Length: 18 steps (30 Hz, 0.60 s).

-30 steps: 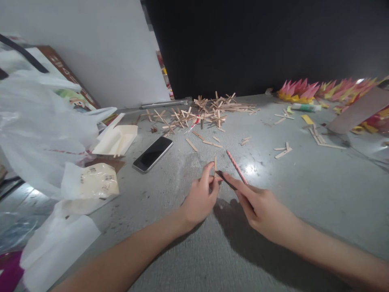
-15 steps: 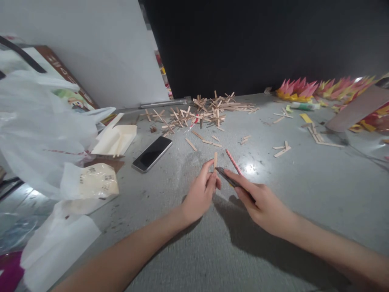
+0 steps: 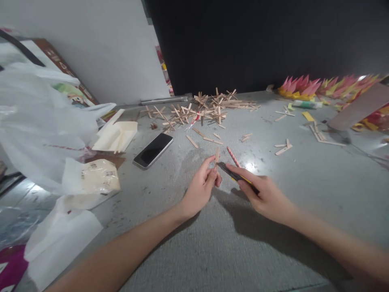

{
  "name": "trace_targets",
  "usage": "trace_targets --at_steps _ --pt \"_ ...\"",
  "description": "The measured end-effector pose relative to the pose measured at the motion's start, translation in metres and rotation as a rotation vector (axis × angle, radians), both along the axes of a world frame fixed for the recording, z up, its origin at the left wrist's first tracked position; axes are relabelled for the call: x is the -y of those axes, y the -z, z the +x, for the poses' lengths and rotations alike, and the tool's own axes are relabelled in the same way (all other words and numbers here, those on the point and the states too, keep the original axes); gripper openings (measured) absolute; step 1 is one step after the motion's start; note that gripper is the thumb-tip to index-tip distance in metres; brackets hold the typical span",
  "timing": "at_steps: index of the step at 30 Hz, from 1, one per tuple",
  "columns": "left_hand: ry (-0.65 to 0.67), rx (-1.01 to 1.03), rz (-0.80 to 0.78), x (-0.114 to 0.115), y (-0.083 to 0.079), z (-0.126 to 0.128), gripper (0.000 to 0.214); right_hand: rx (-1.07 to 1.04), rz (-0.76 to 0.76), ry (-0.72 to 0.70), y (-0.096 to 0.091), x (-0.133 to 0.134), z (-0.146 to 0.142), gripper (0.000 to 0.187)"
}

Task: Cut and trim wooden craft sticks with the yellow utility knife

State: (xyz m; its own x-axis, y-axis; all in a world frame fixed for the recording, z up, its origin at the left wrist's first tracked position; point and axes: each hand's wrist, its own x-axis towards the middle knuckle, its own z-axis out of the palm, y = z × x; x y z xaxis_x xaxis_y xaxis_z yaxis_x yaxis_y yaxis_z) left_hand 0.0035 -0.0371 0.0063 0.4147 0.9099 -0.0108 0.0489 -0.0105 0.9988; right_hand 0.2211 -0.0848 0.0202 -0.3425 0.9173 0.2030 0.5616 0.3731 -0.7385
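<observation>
Looks like trimming. Pinching short pale wooden craft stick [image 3: 216, 155] upright in left hand [image 3: 199, 190], above grey tabletop [image 3: 304, 182]. Gripping dark, yellow-edged utility knife [image 3: 234, 174] in right hand [image 3: 267, 196], tip at stick's base. Next probably calls for firm pinch, fingertips off blade line.

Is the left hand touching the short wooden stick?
Touching. The head view shows the left hand pinching the lower end of the wooden stick between thumb and fingertips. The right hand holds a dark cutter.
</observation>
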Motion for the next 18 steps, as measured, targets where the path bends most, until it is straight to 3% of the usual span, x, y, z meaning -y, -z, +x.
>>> trace_targets --at_steps 10,15,18 --pt "0.045 0.182 -0.187 -0.003 -0.001 0.003 0.056 0.009 -0.076 -0.015 -0.002 -0.007 0.008 0.049" --pt "-0.035 0.026 -0.043 -0.003 -0.001 0.002 0.047 -0.060 -0.082 0.067 -0.002 -0.009 0.006 0.051" --pt "-0.024 -0.059 -0.010 0.000 0.000 0.002 0.037 -0.063 -0.013 0.125 0.001 -0.012 0.003 0.038"
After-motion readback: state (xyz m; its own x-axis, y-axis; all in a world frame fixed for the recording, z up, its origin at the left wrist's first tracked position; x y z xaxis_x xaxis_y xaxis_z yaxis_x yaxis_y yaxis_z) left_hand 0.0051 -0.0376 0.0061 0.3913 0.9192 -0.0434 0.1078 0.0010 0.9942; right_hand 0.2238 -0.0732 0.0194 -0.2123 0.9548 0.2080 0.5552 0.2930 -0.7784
